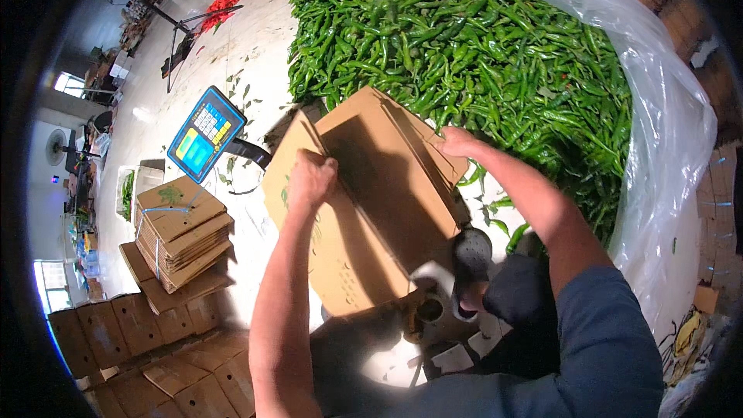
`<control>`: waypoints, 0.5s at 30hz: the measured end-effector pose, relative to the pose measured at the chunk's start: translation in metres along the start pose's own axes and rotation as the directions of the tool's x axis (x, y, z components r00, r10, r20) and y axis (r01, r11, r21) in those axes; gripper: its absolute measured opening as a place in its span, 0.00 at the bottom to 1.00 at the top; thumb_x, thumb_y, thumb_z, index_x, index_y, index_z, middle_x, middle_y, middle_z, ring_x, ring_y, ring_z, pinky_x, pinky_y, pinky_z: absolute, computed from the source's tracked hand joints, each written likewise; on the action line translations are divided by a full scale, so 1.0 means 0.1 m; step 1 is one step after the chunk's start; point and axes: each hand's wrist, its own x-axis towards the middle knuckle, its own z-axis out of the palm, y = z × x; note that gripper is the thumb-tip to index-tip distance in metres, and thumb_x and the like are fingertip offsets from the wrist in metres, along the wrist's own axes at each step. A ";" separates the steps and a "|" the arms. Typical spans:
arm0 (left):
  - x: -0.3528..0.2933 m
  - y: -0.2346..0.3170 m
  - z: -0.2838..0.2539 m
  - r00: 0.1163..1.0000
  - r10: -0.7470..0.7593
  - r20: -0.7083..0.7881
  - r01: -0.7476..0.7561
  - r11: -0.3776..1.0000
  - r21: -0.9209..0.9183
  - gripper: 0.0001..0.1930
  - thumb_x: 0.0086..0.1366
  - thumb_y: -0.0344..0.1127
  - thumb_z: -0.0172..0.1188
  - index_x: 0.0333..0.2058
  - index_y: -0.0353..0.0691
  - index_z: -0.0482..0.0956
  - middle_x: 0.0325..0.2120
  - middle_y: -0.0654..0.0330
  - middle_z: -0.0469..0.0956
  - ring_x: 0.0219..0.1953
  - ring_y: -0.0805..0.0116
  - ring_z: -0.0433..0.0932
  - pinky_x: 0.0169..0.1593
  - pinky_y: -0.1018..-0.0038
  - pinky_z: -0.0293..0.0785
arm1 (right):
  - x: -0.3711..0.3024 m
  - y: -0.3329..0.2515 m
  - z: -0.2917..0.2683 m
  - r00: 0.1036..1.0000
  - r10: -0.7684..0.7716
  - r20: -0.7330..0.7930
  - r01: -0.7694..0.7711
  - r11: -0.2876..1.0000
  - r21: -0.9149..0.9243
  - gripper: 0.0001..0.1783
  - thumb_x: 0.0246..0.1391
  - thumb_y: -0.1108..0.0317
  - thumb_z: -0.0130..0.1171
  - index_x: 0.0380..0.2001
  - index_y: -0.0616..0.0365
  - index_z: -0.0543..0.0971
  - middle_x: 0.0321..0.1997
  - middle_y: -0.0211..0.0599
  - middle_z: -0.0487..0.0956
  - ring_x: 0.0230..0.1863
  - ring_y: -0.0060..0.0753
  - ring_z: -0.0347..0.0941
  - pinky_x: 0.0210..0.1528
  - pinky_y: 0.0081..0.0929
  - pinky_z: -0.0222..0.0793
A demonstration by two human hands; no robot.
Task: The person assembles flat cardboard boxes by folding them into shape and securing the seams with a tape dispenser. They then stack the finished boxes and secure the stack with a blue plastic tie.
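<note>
A brown cardboard box [387, 174] stands in front of me, its flaps folded outward and its inside in shadow. My left hand [312, 176] is closed around the upper edge of its left flap, which bears green print. On the far right side, my right hand [458, 142] grips the edge of another flap with curled fingers. Just beyond the box lies a large heap of green chili peppers [464, 50], and a few loose ones lie near my right forearm. The lower part of the box is near my legs and shoes [472, 255].
Left of the box, a weighing scale's blue display [207, 134] leans on a dark post. A tied stack of flattened cardboard boxes [182, 224] stands further left, with rows of closed boxes [131, 329] below. Clear plastic sheeting [658, 85] borders the peppers. Red peppers [223, 8] lie far off.
</note>
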 end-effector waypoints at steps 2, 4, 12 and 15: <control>0.15 -0.56 0.16 1.000 0.002 -0.008 0.000 0.989 0.146 0.24 0.58 0.42 0.57 0.48 0.32 0.68 0.39 0.38 0.77 0.43 0.43 0.77 0.45 0.56 0.74 | 0.28 -0.35 0.16 0.993 -0.002 -0.118 0.021 0.987 0.160 0.29 0.53 0.54 0.57 0.53 0.63 0.73 0.51 0.56 0.76 0.54 0.52 0.72 0.57 0.38 0.66; 0.33 -0.86 0.50 0.982 0.170 0.076 -0.186 0.907 0.377 0.22 0.57 0.36 0.57 0.50 0.37 0.71 0.38 0.45 0.79 0.41 0.50 0.78 0.39 0.58 0.77 | 0.66 -0.14 0.46 0.950 0.079 -0.303 -0.016 0.979 0.205 0.33 0.55 0.49 0.56 0.55 0.63 0.71 0.53 0.55 0.75 0.54 0.51 0.71 0.57 0.37 0.66; -0.06 -0.95 0.58 0.853 0.494 0.168 -0.519 0.772 0.366 0.24 0.59 0.33 0.53 0.56 0.38 0.69 0.57 0.43 0.65 0.56 0.43 0.69 0.60 0.57 0.64 | 1.12 -0.19 0.69 0.967 0.192 -0.170 -0.163 0.972 0.172 0.40 0.56 0.40 0.48 0.55 0.68 0.69 0.58 0.58 0.71 0.60 0.55 0.66 0.62 0.39 0.60; -0.16 -1.19 0.47 0.892 0.442 0.099 -0.410 0.695 0.591 0.33 0.60 0.52 0.58 0.61 0.45 0.63 0.65 0.47 0.52 0.67 0.43 0.52 0.65 0.39 0.43 | 1.07 -0.17 0.41 0.967 0.255 0.015 -0.252 0.942 0.222 0.43 0.53 0.37 0.50 0.52 0.70 0.71 0.54 0.61 0.73 0.56 0.52 0.70 0.58 0.38 0.64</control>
